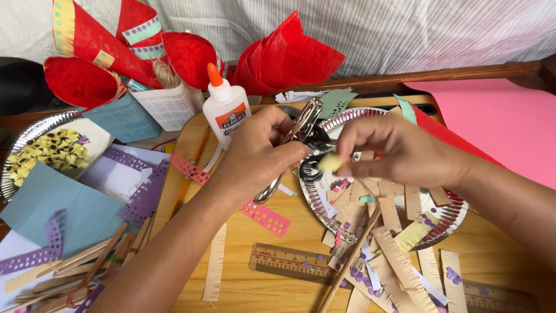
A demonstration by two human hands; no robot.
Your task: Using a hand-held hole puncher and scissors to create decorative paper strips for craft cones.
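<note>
The right hand [399, 152] is motion-blurred, and the small pale yellow piece [330, 163] at its fingers [354, 139] is too smeared to identify. The left hand [258, 150] covers the middle of the metal punch [289, 145], so its grip is hidden. The right hand hides part of the foil plate [446, 223]. A second foil plate [23, 142] is cut off at the left edge. The pink sheet [509, 127] runs off the right edge. The wooden sticks [69, 272] and a ruler [504, 295] leave the bottom edge.
</note>
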